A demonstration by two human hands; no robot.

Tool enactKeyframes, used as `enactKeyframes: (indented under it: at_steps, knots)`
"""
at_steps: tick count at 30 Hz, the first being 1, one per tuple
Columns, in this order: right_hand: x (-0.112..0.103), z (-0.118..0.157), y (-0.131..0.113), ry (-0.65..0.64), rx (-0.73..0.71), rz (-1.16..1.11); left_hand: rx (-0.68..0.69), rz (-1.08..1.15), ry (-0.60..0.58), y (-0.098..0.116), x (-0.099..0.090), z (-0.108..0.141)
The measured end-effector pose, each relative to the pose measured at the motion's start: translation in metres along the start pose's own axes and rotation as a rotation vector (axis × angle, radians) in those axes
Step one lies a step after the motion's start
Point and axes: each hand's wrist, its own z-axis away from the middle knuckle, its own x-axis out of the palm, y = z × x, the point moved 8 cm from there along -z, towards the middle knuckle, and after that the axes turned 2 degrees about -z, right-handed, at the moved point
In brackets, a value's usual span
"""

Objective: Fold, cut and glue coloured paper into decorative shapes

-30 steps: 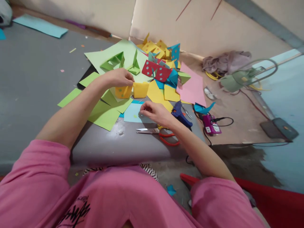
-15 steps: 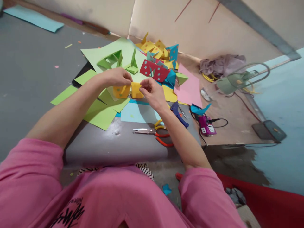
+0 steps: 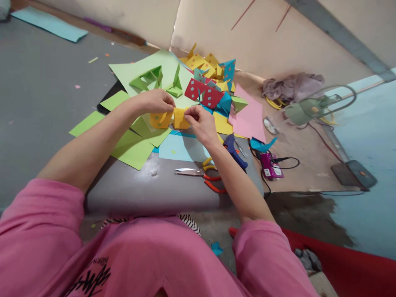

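Note:
A folded yellow paper piece (image 3: pixel 161 120) with small green dots is between my hands, its plain right-hand panel (image 3: pixel 180 119) facing me. My left hand (image 3: pixel 157 100) pinches its top edge near the middle, fingertips pointing down. With thumb and forefinger together, my right hand (image 3: pixel 200 121) grips the right end of the plain panel. Beneath lie green paper sheets (image 3: pixel 131 150) and a light blue sheet (image 3: pixel 181 147). Folded green paper shapes (image 3: pixel 147 78) stand just beyond my left hand. Scissors (image 3: pixel 192 172) with red and yellow handles lie below my right forearm.
Folded yellow, blue and red dotted paper pieces (image 3: pixel 204 93) are heaped at the back. A blue glue gun (image 3: pixel 235 152) lies right of my forearm, near a purple power socket (image 3: pixel 271 166) with black cables. A pink sheet (image 3: pixel 247 111) and grey cloth (image 3: pixel 293 86) are farther right.
The whole view has shifted slightly, so things appear a little more to the right. Both hands keep their pinch on the yellow paper, with hardly any other movement.

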Motion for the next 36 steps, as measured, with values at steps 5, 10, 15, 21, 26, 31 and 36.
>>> enactKeyframes:
  at_steps: [5, 10, 15, 21, 26, 31, 36]
  knots:
    - [0.003, -0.007, -0.003, 0.033, -0.072, 0.102, 0.019, -0.021, -0.037, 0.001, 0.002, -0.002]
    - [0.009, -0.009, -0.002, 0.023, -0.081, 0.142, 0.036, -0.029, -0.04, 0.003, 0.001, -0.001]
    - [0.011, -0.009, -0.006, 0.037, -0.107, 0.171, 0.057, -0.016, -0.051, 0.004, 0.002, -0.001]
    - [0.009, -0.007, -0.006, 0.048, -0.121, 0.191, 0.049, -0.006, -0.051, 0.003, 0.002, -0.002]
    - [0.004, -0.003, -0.005, 0.063, -0.158, 0.225, 0.049, -0.014, -0.052, 0.003, 0.002, -0.001]
    - [0.001, 0.008, -0.013, 0.098, -0.286, 0.365, 0.034, -0.02, -0.043, 0.003, 0.002, 0.0]
    - [0.006, 0.015, -0.02, 0.047, -0.361, 0.535, 0.023, -0.02, -0.038, 0.002, 0.003, 0.0]
